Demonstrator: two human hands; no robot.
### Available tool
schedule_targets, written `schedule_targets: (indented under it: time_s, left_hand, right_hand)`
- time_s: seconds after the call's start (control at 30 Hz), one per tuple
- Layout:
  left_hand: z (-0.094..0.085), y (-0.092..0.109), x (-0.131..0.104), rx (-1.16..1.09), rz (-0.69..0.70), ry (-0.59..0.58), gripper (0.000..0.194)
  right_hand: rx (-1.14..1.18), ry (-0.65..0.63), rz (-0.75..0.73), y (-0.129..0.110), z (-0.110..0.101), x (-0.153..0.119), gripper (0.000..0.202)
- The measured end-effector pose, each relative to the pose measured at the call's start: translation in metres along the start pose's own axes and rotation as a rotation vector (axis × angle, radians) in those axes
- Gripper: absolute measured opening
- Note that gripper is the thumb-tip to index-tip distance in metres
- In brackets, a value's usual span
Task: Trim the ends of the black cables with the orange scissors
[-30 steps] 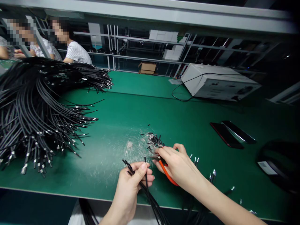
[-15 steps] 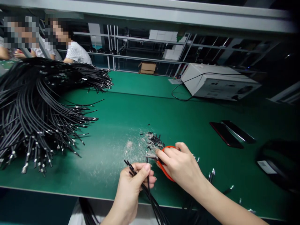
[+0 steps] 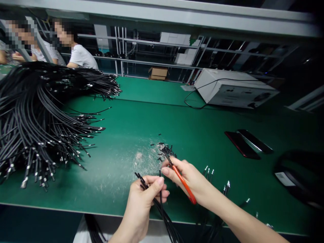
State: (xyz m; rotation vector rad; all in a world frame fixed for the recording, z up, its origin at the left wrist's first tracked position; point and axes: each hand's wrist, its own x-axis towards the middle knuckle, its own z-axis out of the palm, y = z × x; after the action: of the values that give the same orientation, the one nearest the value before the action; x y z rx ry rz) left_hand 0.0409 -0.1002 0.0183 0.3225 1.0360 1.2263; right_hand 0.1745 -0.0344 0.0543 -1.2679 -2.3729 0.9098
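My left hand grips several black cables, one of them pinched upright between thumb and forefinger. Close by on the right, my right hand holds orange-handled scissors, their blades pointing up and left, away from the upright cable's tip. Short black cut pieces lie in a small heap just beyond the blades. Fine pale strands are scattered over the green table beside that heap.
A large pile of black cables covers the left side. At the back right stands a white machine. Two dark phone-like objects and a black item with a white label lie right. People sit at the far left.
The scissors have left the upright cable's tip and turned, blades now pointing up toward the cut pieces. My left hand has stayed almost in place. The whole view has shifted slightly.
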Motion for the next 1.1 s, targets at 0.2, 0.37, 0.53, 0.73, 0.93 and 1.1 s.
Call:
schedule_targets:
  time_s: [0.2, 0.37, 0.53, 0.73, 0.93, 1.1]
  left_hand:
    - [-0.006, -0.005, 0.006, 0.108, 0.046, -0.08, 0.032]
    - [-0.018, -0.009, 0.01, 0.064, 0.041, -0.062, 0.044]
    - [-0.013, -0.008, 0.008, -0.013, 0.083, 0.038, 0.041]
    - [-0.004, -0.011, 0.009, 0.098, 0.137, 0.056, 0.037]
    - [-0.005, -0.015, 0.011, 0.151, 0.219, 0.102, 0.036]
    - [-0.008, -0.018, 0.013, 0.187, 0.186, 0.071, 0.034]
  right_hand:
    - [-0.157, 0.203, 0.179, -0.003, -0.012, -0.021, 0.025]
    - [-0.731, 0.233, 0.668, 0.041, -0.038, -0.063, 0.026]
    - [-0.798, 0.256, 0.824, 0.046, -0.045, -0.08, 0.024]
    - [-0.318, 0.436, 0.186, -0.008, -0.006, -0.04, 0.024]
    - [0.016, 0.111, 0.056, -0.024, 0.018, -0.001, 0.016]
    - [0.391, -0.034, 0.153, -0.016, 0.015, 0.014, 0.02]
